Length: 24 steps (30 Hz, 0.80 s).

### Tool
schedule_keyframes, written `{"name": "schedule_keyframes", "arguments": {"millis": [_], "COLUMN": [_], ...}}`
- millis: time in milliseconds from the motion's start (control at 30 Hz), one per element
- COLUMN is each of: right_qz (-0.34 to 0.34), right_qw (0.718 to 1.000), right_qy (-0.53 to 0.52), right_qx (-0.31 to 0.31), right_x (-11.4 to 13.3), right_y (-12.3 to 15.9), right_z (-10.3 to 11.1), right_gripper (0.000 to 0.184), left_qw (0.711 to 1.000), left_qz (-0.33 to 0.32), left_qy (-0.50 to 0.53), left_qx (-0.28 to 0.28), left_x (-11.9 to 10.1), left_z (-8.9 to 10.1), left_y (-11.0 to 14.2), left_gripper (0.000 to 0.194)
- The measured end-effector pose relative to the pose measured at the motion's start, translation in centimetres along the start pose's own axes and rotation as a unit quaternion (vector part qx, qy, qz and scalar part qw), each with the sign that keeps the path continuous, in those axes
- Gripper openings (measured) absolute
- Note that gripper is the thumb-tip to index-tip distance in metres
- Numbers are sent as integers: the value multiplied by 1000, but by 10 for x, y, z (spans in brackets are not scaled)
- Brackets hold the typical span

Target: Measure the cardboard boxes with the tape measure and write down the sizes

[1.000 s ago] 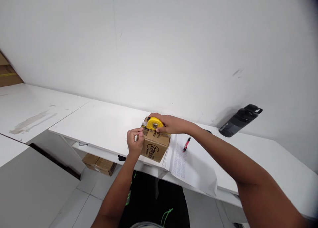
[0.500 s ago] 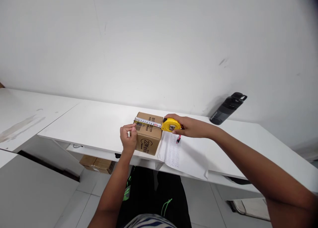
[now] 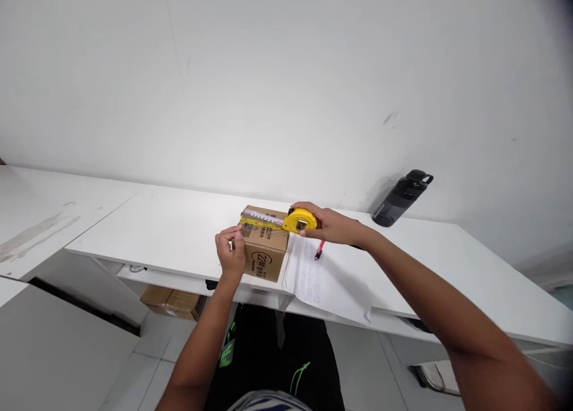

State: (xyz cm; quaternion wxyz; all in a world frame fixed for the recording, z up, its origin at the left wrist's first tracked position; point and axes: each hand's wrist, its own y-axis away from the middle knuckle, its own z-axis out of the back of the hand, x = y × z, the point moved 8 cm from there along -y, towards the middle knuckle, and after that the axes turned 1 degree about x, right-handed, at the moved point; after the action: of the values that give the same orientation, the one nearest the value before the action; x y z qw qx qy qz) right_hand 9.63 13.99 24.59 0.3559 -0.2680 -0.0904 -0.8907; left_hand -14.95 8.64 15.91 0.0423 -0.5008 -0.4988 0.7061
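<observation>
A brown cardboard box (image 3: 264, 252) with dark print stands on the white desk. My right hand (image 3: 333, 224) is wrapped round a yellow tape measure (image 3: 299, 221) at the box's right top edge. From its case the white blade (image 3: 264, 216) runs left across the box top, with a yellow strip beside it. At the box's left top edge is my left hand (image 3: 230, 252), its fingers closed and the thumb against them, close to the blade's end. What those fingers pinch is too small to make out.
Written paper sheets (image 3: 308, 276) lie right of the box, with a red and black pen (image 3: 319, 250) on them. Against the wall stands a dark bottle (image 3: 400, 199). Cardboard boxes (image 3: 172, 301) sit under the white desk (image 3: 170, 229).
My right hand and the tape measure have shifted slightly left, with the case now overlapping the box's right edge. The blade has tilted and its numbers are harder to read. My left hand stays at the left edge.
</observation>
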Motion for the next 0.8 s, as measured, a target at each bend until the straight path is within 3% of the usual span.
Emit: {"name": "schedule_keyframes", "arguments": {"millis": [133, 267, 367, 433, 533, 633, 700, 800], "right_qz": [15, 14, 5, 2, 15, 41, 46, 40], "right_qw": [996, 986, 984, 986, 989, 988, 986, 984], "right_qy": [15, -2, -20, -3, 46, 81, 99, 127], "right_qx": [-83, -166, -178, -168, -138, -123, -124, -119], "right_x": [11, 20, 28, 35, 51, 67, 74, 81], "right_y": [-29, -57, -68, -73, -76, -78, -77, -77], "right_z": [0, 0, -7, -15, -28, -37, -41, -45], "right_gripper": [62, 61, 60, 60, 61, 59, 58, 57], "left_qw": [999, 984, 962, 954, 967, 989, 992, 990], "left_qz": [-7, -119, -181, -204, -172, -30, 50, 89], "left_qy": [-49, -115, -152, -139, -124, -99, -29, 32], "left_qx": [12, 73, 139, 173, 139, 104, 114, 103], "left_x": [-19, -60, -84, -92, -79, -37, -14, -3], "left_z": [7, 25, 35, 36, 36, 30, 22, 19], "left_y": [7, 28, 43, 44, 22, -2, -4, 4], "left_gripper": [9, 17, 31, 28, 21, 25, 27, 27]}}
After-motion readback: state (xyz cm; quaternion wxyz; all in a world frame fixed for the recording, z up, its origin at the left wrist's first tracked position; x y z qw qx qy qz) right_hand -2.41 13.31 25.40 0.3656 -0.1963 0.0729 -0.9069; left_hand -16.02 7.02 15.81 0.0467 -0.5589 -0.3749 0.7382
